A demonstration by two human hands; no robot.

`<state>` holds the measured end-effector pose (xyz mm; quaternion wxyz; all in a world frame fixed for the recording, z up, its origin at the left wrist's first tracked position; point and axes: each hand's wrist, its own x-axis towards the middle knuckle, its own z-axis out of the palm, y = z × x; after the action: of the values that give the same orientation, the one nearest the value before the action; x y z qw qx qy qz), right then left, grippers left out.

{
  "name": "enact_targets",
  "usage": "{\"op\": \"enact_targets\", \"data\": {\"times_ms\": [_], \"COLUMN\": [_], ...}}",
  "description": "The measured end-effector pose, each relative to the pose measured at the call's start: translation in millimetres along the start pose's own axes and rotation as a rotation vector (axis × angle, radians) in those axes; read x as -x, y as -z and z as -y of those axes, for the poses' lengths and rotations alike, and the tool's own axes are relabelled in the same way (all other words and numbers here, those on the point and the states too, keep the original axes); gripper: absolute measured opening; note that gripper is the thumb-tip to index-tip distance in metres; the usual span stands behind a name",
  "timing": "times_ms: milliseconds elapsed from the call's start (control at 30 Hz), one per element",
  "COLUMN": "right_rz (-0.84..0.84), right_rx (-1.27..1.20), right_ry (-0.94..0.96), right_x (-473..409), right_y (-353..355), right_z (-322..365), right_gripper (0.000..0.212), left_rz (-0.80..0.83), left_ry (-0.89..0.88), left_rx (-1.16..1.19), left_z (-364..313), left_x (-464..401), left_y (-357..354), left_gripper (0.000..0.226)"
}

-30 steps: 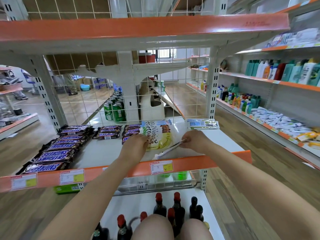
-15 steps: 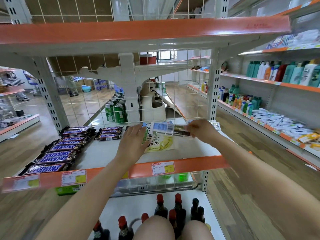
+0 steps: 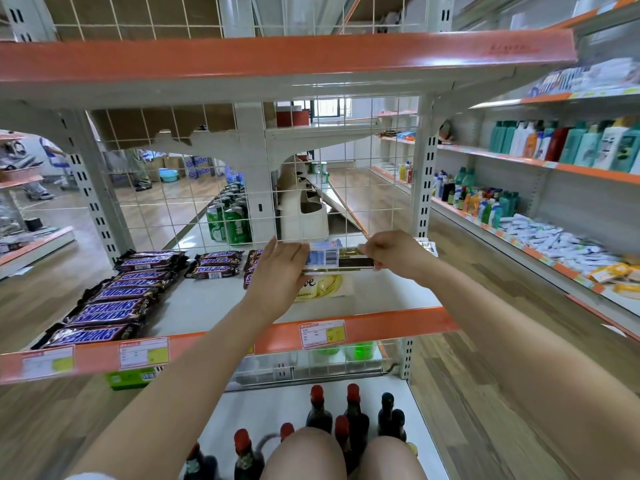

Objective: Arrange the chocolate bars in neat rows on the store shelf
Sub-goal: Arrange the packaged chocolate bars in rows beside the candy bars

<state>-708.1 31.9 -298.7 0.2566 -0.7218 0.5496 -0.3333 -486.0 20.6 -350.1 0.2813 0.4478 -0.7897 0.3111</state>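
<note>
On the store shelf [image 3: 207,306], Snickers bars [image 3: 114,299] already lie in rows at left. We hold one chocolate bar [image 3: 337,260] above the Dove bars [image 3: 322,284]: our left hand [image 3: 280,271] steadies its left end with near-straight fingers, our right hand [image 3: 394,252] has a pinching grip on its right end. Placing it and tidying the right side seems left.

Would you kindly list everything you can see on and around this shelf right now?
Snickers bars: many, brown-blue, in rows on shelf's left.
Dove bar: one, yellow-white, lying under the hands.
held chocolate pack: one, blue-gold, barcode up, above the shelf.
shelf: one, white, orange edge, price tags.
green cans: several, behind the wire grid.
dark bottles: several, red caps, lower shelf.
toiletry bottles: many, mixed colours, right aisle.
left hand: flat against the pack's left end.
right hand: pinches the pack's right end.
</note>
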Motion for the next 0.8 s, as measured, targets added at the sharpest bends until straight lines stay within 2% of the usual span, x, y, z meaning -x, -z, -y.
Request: {"op": "enact_targets", "data": {"times_ms": [100,167,233,300,367,433,500,600,667,800], "right_rz": [-0.017,-0.113,-0.196,-0.174,-0.111,-0.084,-0.118,-0.117,-0.054,-0.017], "right_rx": [0.039,0.039,0.115,0.275,0.509,0.696,0.750,0.667,0.496,0.216], "right_ry": [0.024,0.034,0.087,0.175,0.268,0.324,0.337,0.308,0.256,0.150], "right_x": [-1.1,-2.9,-1.8,3.6,9.2,11.0,11.4,11.6,8.3,0.7], "right_y": [0.3,0.9,3.0,4.5,3.0,-1.9,-5.3,-7.7,-8.5,-9.4], "right_z": [-4.0,-8.1,-9.3,-7.3,-4.4,-3.7,-3.3,-3.9,-5.5,-7.1], "right_gripper": [0.027,0.025,0.041,0.064,0.077,0.077,0.065,0.057,0.052,0.027], "left_rz": [-0.020,-0.032,-0.032,-0.029,-0.026,-0.023,-0.010,-0.014,-0.013,0.015], "left_ry": [0.023,0.050,0.066,0.066,0.076,0.104,0.139,0.119,0.105,0.089], "left_rx": [0.041,0.053,0.054,0.056,0.063,0.097,0.148,0.132,0.121,0.111], "left_z": [1.6,4.7,8.6,11.2,10.4,7.6,4.5,4.7,6.1,6.5], "left_x": [-0.1,-0.9,-0.8,0.0,0.9,0.6,0.2,1.6,2.9,4.7], "left_y": [0.7,1.9,2.2,1.4,0.4,-0.3,0.0,1.1,1.4,1.8], "left_gripper": [0.061,0.060,0.060,0.060,0.059,0.056,0.053,0.054,0.057,0.061]}}
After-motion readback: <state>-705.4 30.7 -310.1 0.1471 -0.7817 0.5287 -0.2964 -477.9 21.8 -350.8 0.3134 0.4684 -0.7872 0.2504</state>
